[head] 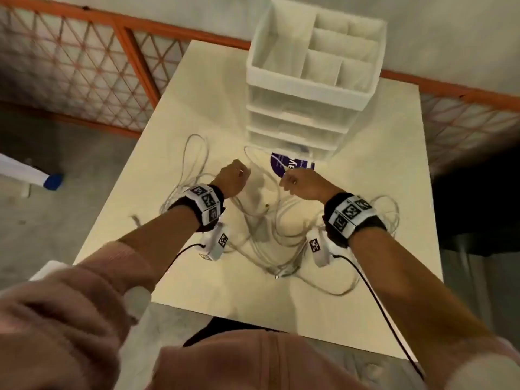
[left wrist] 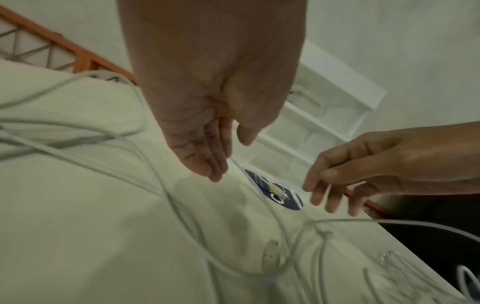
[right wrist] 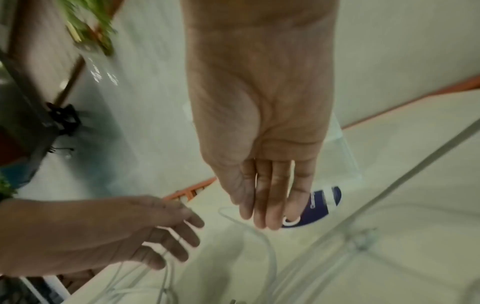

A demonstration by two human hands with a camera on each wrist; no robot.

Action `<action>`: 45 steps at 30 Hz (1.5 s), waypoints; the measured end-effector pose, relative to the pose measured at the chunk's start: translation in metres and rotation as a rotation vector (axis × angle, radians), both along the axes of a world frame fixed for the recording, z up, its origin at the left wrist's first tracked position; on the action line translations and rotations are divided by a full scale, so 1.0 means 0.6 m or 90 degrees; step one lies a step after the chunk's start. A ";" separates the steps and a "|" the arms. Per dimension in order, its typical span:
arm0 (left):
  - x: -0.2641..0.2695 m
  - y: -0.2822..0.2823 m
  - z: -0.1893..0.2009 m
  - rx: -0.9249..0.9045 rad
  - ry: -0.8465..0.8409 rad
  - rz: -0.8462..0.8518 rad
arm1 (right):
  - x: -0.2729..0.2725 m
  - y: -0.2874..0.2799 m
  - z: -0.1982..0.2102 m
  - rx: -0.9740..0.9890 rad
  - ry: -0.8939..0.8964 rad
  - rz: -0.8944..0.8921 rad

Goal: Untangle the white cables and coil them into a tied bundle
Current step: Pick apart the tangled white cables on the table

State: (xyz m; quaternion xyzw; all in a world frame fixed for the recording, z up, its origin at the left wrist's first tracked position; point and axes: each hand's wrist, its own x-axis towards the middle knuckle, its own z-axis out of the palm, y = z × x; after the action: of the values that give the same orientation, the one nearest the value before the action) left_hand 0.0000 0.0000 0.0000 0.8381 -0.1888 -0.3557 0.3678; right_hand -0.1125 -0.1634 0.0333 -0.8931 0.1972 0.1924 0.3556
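Cables (head: pixel 264 220) lie in a loose white tangle across the middle of the surface (head: pixel 197 114), loops spreading out to the left and right under both wrists. Untangling looks barely begun, with no coil or tie yet. The left hand (head: pixel 232 178) hovers over the far loop with straight fingers (left wrist: pixel 207 162), a strand running just beside their tips; whether it touches is unclear. The right hand (head: pixel 305 182) is also held with fingers straight and together, gripping nothing, above a dark blue disc (head: pixel 287 166) lying in front of a white organiser (head: pixel 312 88). Next likely comes finding a free end, perhaps the plug (head: pixel 277 276) at the near edge, and drawing it out through the crossings. Motion blur smears the strands, so which passes over which, and how many cables there are, cannot be told
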 end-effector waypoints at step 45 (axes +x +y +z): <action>-0.088 0.027 0.245 -0.437 -0.028 -0.023 | -0.052 0.028 0.274 -0.017 -0.340 0.003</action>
State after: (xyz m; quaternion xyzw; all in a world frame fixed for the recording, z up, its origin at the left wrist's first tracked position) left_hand -0.0530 0.0164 0.1469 0.6692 -0.3199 -0.2598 0.6183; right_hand -0.1437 -0.1464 0.1980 -0.9172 0.0968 -0.0516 0.3831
